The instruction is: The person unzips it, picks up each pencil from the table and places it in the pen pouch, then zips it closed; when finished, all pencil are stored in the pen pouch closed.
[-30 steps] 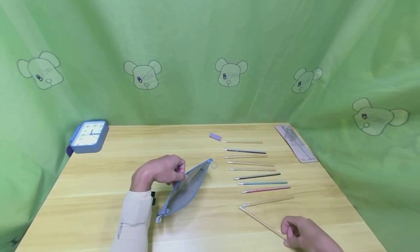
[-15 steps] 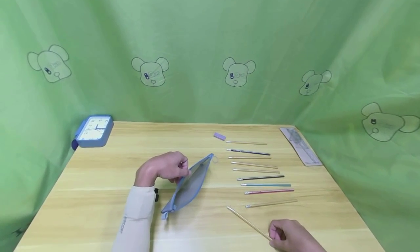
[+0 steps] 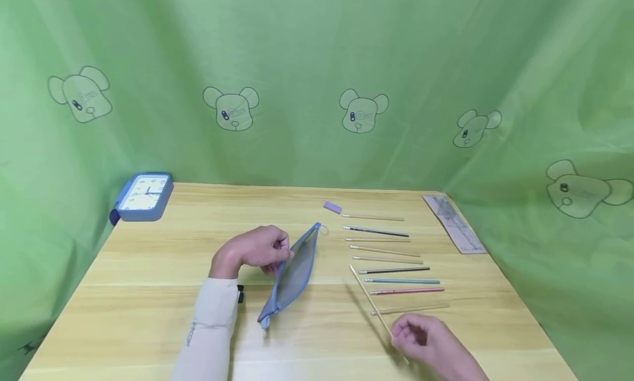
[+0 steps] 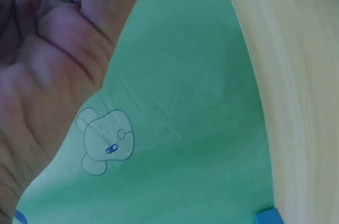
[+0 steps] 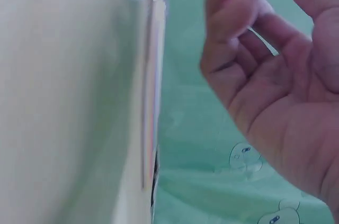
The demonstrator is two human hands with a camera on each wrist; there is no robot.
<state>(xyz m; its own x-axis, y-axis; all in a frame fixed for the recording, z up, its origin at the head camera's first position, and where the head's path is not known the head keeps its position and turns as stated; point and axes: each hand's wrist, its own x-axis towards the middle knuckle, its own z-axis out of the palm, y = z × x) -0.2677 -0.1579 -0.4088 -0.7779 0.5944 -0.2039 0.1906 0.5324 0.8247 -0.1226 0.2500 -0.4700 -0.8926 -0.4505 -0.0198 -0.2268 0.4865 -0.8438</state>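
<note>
My left hand (image 3: 257,250) pinches the upper edge of a grey-blue zippered pencil pouch (image 3: 299,273), which stands tilted with its mouth parted towards the right. In the left wrist view the left hand (image 4: 58,54) shows its palm side, and the pouch is out of sight. Between the fingertips of my right hand (image 3: 428,339) is a plain wooden pencil (image 3: 370,300), raised off the table, its white end pointing up and away. The right wrist view has the right hand (image 5: 280,81) with bent fingers; the pencil cannot be made out there.
To the right lies a column of several pencils, among them a teal pencil (image 3: 403,281) and a red pencil (image 3: 408,290). A purple eraser (image 3: 332,207) sits behind them. A ruler card (image 3: 453,224) lies at the right edge, a blue clock (image 3: 143,196) at back left.
My right hand has brought the wooden pencil left and lifted it off the table, its far end swinging away from me. The left hand and pouch have shifted slightly right and away.
</note>
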